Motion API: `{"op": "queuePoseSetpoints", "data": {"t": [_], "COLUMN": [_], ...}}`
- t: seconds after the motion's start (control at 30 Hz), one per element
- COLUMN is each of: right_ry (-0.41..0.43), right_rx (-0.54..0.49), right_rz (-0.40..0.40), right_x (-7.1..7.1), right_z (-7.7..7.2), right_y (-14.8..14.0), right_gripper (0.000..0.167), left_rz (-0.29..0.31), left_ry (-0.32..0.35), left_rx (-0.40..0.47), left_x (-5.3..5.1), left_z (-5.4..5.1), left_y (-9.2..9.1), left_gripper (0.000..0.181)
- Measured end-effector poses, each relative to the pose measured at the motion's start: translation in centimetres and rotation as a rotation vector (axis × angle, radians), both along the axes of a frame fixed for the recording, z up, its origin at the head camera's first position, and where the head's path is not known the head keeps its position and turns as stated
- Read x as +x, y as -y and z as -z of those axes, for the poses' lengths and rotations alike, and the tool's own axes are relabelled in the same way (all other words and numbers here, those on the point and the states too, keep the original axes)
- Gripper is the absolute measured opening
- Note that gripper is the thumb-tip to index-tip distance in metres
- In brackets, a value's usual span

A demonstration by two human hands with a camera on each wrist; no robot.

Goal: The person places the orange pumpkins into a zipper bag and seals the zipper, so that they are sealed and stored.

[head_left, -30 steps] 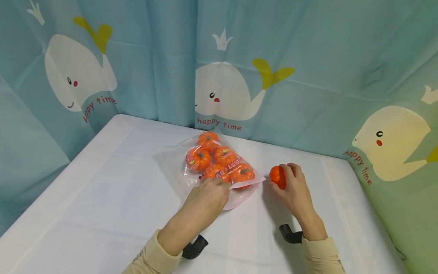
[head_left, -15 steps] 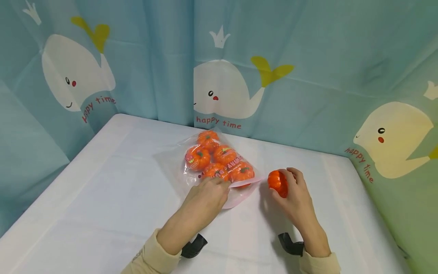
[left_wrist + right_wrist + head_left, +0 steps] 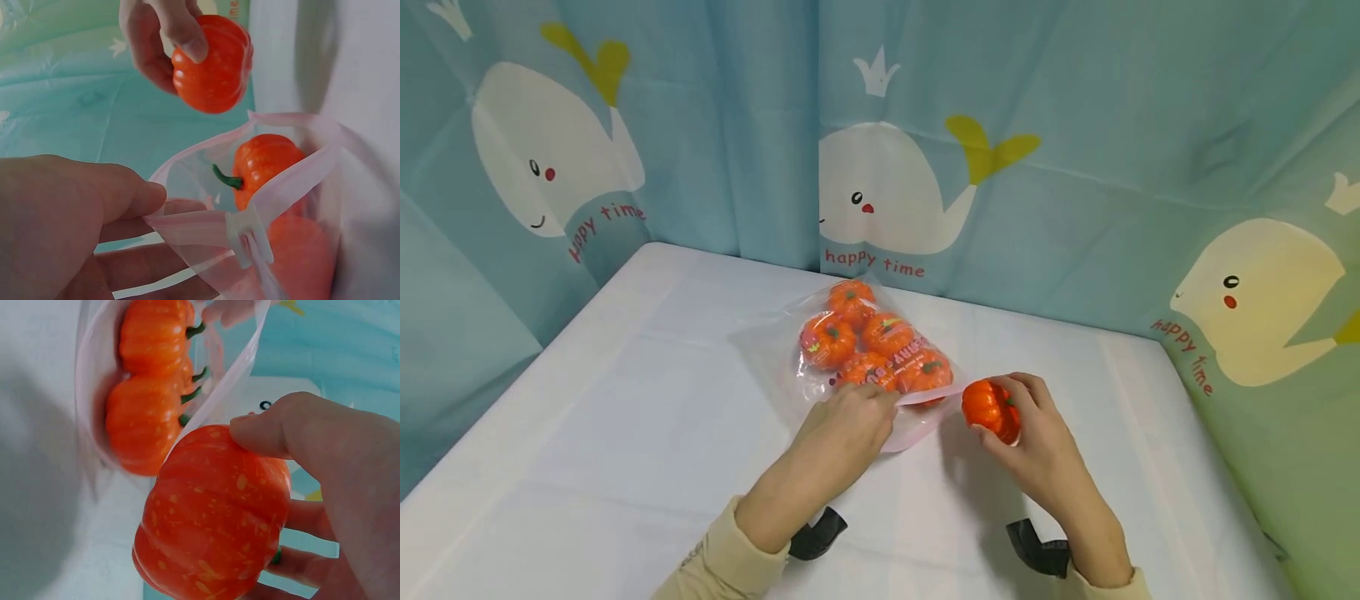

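So on the far left of the action there's a clear plastic zip bag with pink edging and berry print (image 3: 913,432) lying on the white-covered desk (image 3: 625,433), five round, glossy orange pumpkins with green stems (image 3: 829,340) inside. Left hand (image 3: 842,429) is at the near side, pinching the bag's pink rim (image 3: 300,178), and the mouth's gaping open. Then the right hand (image 3: 1037,442), fingers and thumb wrapped round a sixth, loose orange pumpkin (image 3: 987,408), held up just outside that opening.
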State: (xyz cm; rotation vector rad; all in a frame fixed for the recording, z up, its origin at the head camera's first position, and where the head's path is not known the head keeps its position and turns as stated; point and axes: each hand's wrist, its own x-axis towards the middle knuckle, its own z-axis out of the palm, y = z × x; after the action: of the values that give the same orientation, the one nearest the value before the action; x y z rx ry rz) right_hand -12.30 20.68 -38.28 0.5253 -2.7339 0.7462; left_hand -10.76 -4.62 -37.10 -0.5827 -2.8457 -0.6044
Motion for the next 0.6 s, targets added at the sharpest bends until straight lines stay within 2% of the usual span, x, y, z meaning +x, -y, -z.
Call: {"op": "queuePoseSetpoints", "data": {"t": [0.23,0.4,0.6], "right_ry": [0.026,0.029,0.058], "right_rx": [0.027,0.041,0.05], "right_rz": [-0.048,-0.06,-0.08], "right_x": [0.4,0.9,1.5], "right_z": [-0.4,-0.5,-1.0], "right_y": [0.9,1.3,1.9], "right_gripper": [0.055,0.054,0.053], "left_rz": [0.0,-0.001,0.005], "left_ry": [0.001,0.032,0.032], "left_rx": [0.016,0.049,0.045], "left_x": [-0.1,0.0,0.0], "left_z": [0.0,0.1,0.0], "left_y": [0.2,0.2,0.1], "left_gripper": [0.024,0.023,0.021]}}
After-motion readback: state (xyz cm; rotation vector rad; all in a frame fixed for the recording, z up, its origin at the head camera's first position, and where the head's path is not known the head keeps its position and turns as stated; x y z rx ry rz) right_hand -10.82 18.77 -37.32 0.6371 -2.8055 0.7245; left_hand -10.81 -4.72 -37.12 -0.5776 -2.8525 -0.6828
